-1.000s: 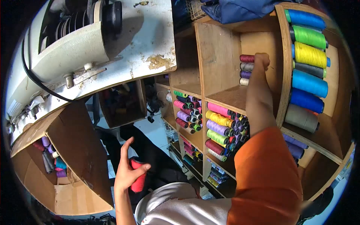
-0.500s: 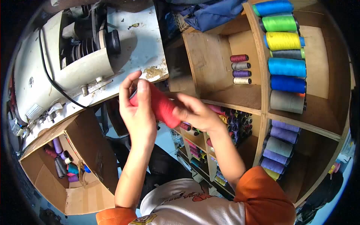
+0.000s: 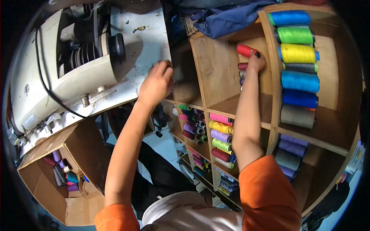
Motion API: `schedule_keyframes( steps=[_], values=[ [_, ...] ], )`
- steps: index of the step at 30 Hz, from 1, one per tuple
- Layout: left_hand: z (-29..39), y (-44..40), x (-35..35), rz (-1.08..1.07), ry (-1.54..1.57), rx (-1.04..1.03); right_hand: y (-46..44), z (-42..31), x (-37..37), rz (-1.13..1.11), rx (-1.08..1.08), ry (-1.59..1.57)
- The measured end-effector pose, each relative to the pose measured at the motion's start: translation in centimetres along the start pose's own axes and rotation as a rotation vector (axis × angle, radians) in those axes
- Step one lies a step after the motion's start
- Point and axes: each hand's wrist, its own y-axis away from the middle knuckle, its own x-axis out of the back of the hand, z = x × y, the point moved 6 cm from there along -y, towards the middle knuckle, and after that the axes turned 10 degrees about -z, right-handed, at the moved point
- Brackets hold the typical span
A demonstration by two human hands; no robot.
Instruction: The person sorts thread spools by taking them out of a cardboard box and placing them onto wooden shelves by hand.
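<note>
My right hand [image 3: 257,63] reaches into the upper middle cubby of the wooden shelf. Its fingers are closed around one end of a red thread spool [image 3: 245,50], which lies on its side at the back. Just below that spool sit a dark red spool [image 3: 242,66] and a few other small spools, partly covered by my wrist. My left hand [image 3: 157,81] is at the edge of the white machine table [image 3: 143,42], with its fingers curled in. What those fingers grip, if anything, is hidden.
A sewing machine [image 3: 77,73] stands on the table at left. Below it, a cardboard box [image 3: 83,154] holds several spools. The right shelf column carries large spools such as a yellow one [image 3: 298,53]. Lower cubbies hold many more. Blue cloth [image 3: 223,19] lies on top of the shelf.
The red spool has gone from between both hands in front of me into the upper cubby, carried by my right hand. My left hand has let go of it and moved to the table edge.
</note>
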Motion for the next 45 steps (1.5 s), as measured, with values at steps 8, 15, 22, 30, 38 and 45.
schedule_keyframes(
  steps=[8, 15, 22, 30, 38, 45],
  values=[
    [0.7, 0.0, -0.1, -0.042, 0.009, 0.056, -6.8, 6.4, -1.6, -0.136, -0.21, 0.607],
    [0.7, -0.3, -0.2, -0.052, 0.01, 0.078, -9.6, 10.5, -4.3, -0.163, -0.197, 0.653],
    [0.7, -0.1, -0.4, -0.08, 0.01, 0.077, -8.9, 6.8, -3.7, -0.019, -0.353, 0.824],
    [-0.2, 0.2, -0.6, -0.175, 0.16, 0.184, 3.7, -5.0, -5.7, -0.147, 0.277, -0.223],
    [11.4, 22.0, 24.1, 0.347, 0.108, 0.175, 41.9, -21.9, 4.4, -0.879, 0.221, -0.727],
    [-12.5, 48.1, 34.2, 0.176, -0.348, 1.217, 64.8, -35.7, 4.1, -1.665, 0.451, -0.653]
  ],
)
